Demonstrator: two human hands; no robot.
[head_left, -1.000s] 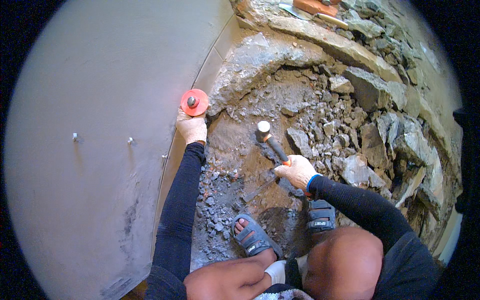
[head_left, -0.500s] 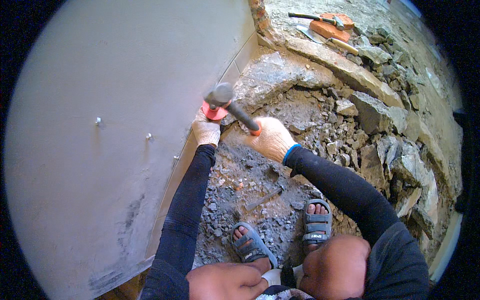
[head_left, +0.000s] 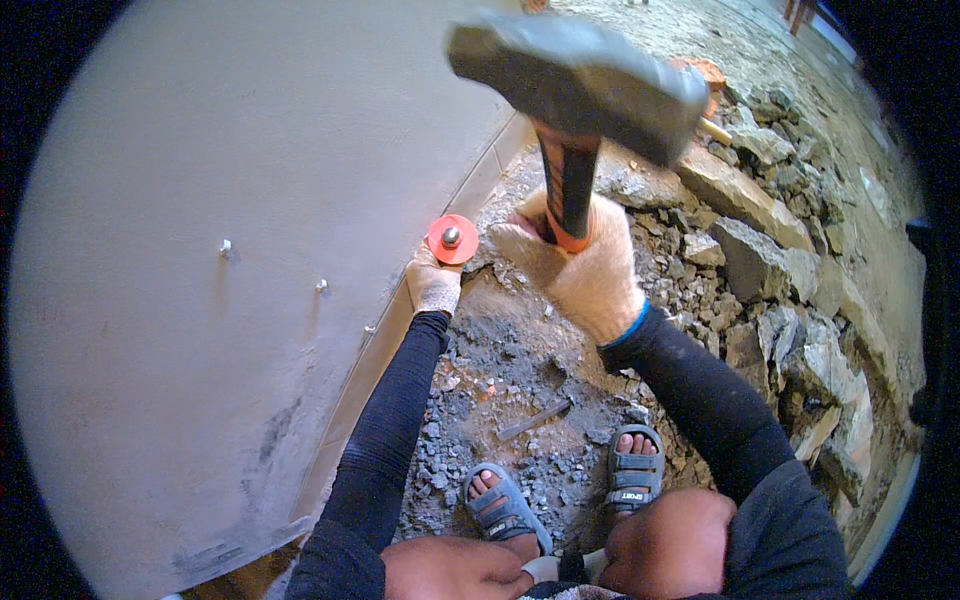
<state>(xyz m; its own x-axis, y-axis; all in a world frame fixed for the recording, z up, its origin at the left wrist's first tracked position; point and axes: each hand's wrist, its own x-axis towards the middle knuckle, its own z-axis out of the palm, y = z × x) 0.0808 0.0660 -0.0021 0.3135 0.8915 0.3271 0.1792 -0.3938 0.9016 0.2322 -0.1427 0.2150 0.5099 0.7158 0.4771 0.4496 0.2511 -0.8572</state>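
My left hand (head_left: 434, 284), in a pale work glove, is closed round a chisel (head_left: 451, 237) beside the base of the wall. Its round red hand guard and steel striking end face up; the chisel's lower part is hidden. Gripped by its black and orange handle, a heavy club hammer (head_left: 580, 88) is raised high in my gloved right hand (head_left: 592, 275). The hammer head is slightly blurred and well apart from the chisel. Between my feet and the wall, a flat metal bar (head_left: 535, 420) lies on the rubble.
A smooth grey wall (head_left: 180, 330) with small white plugs stands at left, a tile strip (head_left: 385, 350) along its foot. Broken concrete slabs (head_left: 750, 255) and stones are heaped at right. An orange brick (head_left: 708, 74) and a wooden handle (head_left: 716, 131) show partly behind the hammer.
The hammer has swung up from the chisel's top, and my right hand has risen with it. My left hand keeps its hold on the chisel, whose striking end is now uncovered.
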